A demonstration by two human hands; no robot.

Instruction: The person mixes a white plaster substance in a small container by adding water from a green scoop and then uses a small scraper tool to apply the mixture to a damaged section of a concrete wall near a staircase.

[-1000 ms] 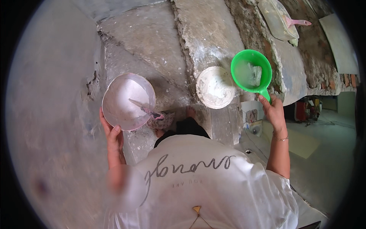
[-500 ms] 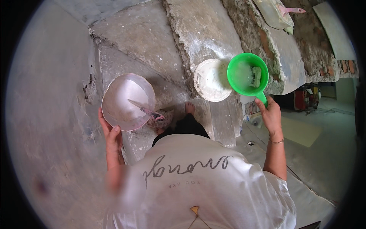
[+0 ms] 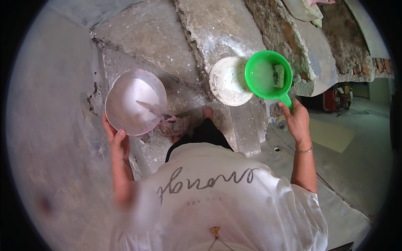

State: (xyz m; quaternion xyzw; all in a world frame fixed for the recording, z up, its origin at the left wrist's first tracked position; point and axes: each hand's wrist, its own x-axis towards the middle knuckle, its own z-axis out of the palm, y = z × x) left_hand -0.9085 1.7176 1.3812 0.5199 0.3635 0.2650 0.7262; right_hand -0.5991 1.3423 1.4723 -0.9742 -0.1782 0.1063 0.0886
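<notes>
My left hand [image 3: 118,140] grips the rim of a round whitish bowl [image 3: 125,113], fingers under its outer side and thumb over the edge. Resting in that bowl is a pointed trowel [image 3: 146,106], its dark, pink-smeared handle [image 3: 168,118] poking out over the rim. In my right hand [image 3: 296,119] is the handle of a green dipper [image 3: 268,56], with cloudy liquid and a greyish block-like piece [image 3: 278,76] inside. Left of the dipper and partly behind it, a white plaster-crusted bucket [image 3: 224,85] stands on a step.
Rough concrete steps [image 3: 222,29] with broken edges climb away ahead, and a bare plastered wall [image 3: 54,104] is at the left. Farther up sits a pale container [image 3: 303,10] with a pink-handled tool. My bare foot [image 3: 207,112] is on a step. A lower floor [image 3: 335,175] lies right.
The bowl and the dipper both appear slightly higher and further left in view, as do the steps and bucket. Both hands keep their hold.
</notes>
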